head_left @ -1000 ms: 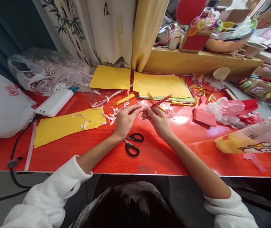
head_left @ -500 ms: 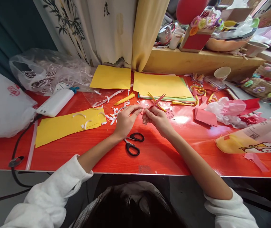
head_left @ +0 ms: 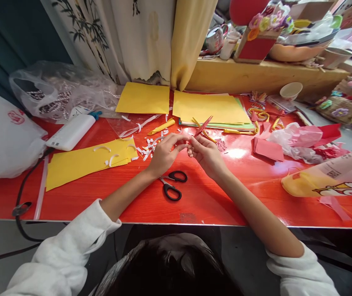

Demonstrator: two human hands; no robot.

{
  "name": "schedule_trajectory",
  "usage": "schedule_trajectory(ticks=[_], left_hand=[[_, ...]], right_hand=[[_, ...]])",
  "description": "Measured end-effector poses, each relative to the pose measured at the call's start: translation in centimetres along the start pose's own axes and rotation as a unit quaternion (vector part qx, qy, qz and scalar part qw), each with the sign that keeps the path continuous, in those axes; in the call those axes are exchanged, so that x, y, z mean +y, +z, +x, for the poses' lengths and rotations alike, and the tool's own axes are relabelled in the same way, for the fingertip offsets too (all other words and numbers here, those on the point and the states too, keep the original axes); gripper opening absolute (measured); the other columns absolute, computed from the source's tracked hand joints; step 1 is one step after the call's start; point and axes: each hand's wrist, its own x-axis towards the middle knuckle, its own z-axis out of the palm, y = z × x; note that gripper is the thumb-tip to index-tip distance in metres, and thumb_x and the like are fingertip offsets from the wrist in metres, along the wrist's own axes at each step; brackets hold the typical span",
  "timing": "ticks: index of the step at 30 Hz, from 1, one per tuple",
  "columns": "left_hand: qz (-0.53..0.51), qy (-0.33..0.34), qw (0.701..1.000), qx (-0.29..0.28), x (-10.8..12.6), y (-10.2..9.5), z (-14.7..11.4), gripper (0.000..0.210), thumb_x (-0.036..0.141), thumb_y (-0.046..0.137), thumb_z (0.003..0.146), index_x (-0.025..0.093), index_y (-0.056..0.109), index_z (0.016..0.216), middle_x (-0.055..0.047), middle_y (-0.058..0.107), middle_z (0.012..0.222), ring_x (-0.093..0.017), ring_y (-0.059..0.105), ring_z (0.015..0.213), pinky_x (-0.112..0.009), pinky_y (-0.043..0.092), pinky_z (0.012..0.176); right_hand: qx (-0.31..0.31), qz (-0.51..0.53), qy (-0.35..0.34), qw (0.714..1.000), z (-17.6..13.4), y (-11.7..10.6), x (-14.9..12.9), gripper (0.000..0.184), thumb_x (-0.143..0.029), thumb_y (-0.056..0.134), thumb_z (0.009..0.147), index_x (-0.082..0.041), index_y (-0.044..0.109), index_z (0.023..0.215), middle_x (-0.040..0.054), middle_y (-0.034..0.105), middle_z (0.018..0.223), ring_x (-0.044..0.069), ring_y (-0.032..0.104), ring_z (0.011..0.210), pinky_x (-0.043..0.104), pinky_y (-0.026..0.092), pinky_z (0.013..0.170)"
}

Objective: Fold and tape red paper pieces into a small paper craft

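Above the red table (head_left: 213,197), my left hand (head_left: 165,152) and my right hand (head_left: 206,154) meet at the fingertips. Both pinch a narrow red paper strip (head_left: 204,125), whose pointed end sticks up past my right hand. Its lower end is hidden by my fingers. Just behind lie a thin yellow paper piece (head_left: 199,125) and a small heap of reddish bits (head_left: 221,144). Black-handled scissors (head_left: 172,192) rest on the table below my hands, their blades partly covered by my left hand. White paper scraps (head_left: 147,149) are scattered left of my left hand.
Yellow paper sheets (head_left: 208,107) are stacked at the back, with more yellow sheets (head_left: 86,162) at the left. Reddish paper squares (head_left: 268,149) and crumpled pink wrapping (head_left: 299,137) lie to the right, near a printed cup (head_left: 345,174). A white bag (head_left: 5,135) bulges at the left edge.
The red strip has turned a little more upright and its tip has shifted slightly left. My fingertips have changed their hold on it; the right hand's fingers sit slightly looser.
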Motion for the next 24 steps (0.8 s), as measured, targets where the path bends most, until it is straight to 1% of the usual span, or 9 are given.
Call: schedule_trajectory(ticks=[2,8,15,17,20,22,24], left_hand=[[0.007,0.013,1.0,0.0,-0.1,0.04,-0.05,0.017,0.022,0.057,0.085,0.019,0.063,0.101,-0.002,0.063,0.094,-0.011,0.058,0.085,-0.024,0.046,0.082],[0.027,0.051,0.998,0.015,-0.63,0.3,-0.15,0.016,0.02,0.054,0.086,0.018,0.064,0.099,-0.003,0.058,0.09,-0.012,0.057,0.088,-0.026,0.048,0.082],[0.056,0.085,0.995,0.02,-0.89,0.45,-0.31,0.023,0.015,0.051,0.087,0.019,0.063,0.107,-0.004,0.058,0.092,-0.011,0.057,0.089,-0.023,0.049,0.08],[0.069,0.084,0.994,0.02,-0.84,0.44,-0.39,0.025,0.015,0.051,0.088,0.019,0.061,0.11,-0.004,0.059,0.092,-0.011,0.057,0.088,-0.023,0.048,0.081],[0.078,0.057,0.995,0.03,-0.69,0.45,-0.48,0.026,0.017,0.053,0.087,0.018,0.058,0.113,-0.002,0.062,0.091,-0.011,0.059,0.087,-0.023,0.047,0.083],[0.075,0.044,0.996,0.036,-0.61,0.45,-0.48,0.022,0.017,0.054,0.086,0.017,0.058,0.108,-0.003,0.064,0.093,-0.011,0.06,0.088,-0.024,0.047,0.084],[0.075,0.047,0.996,0.032,-0.55,0.42,-0.42,0.017,0.017,0.053,0.087,0.017,0.06,0.102,-0.004,0.064,0.096,-0.012,0.059,0.092,-0.024,0.047,0.083]], right_hand=[[-0.003,-0.021,-0.015,1.0,-0.03,-0.02,0.06,0.021,-0.036,0.07,0.074,-0.016,0.063,0.076,-0.0009,0.059,0.069,0.006,0.055,0.058,0.018,0.045,0.055],[-0.012,-0.053,-0.025,0.998,0.0,-0.08,0.09,0.025,-0.041,0.066,0.077,-0.016,0.064,0.075,-0.0001,0.059,0.067,0.008,0.056,0.06,0.021,0.047,0.057],[-0.013,-0.087,-0.03,0.996,-0.13,0.11,-0.12,0.025,-0.041,0.067,0.075,-0.016,0.064,0.072,-0.0009,0.059,0.062,0.009,0.058,0.058,0.023,0.051,0.061],[-0.009,-0.105,-0.041,0.994,-0.16,0.13,-0.21,0.025,-0.041,0.067,0.076,-0.016,0.065,0.072,-0.0007,0.059,0.063,0.009,0.059,0.058,0.023,0.052,0.061],[0.0,-0.122,-0.055,0.991,-0.18,0.17,-0.29,0.024,-0.04,0.066,0.077,-0.017,0.066,0.075,-0.0004,0.061,0.065,0.009,0.059,0.058,0.024,0.053,0.06],[0.0,-0.13,-0.06,0.99,-0.2,0.2,-0.33,0.024,-0.041,0.065,0.077,-0.017,0.066,0.074,0.0,0.061,0.065,0.01,0.06,0.058,0.025,0.053,0.061],[-0.001,-0.136,-0.062,0.989,-0.24,0.24,-0.35,0.026,-0.042,0.064,0.078,-0.016,0.065,0.072,0.0004,0.061,0.064,0.01,0.06,0.058,0.025,0.053,0.061]])
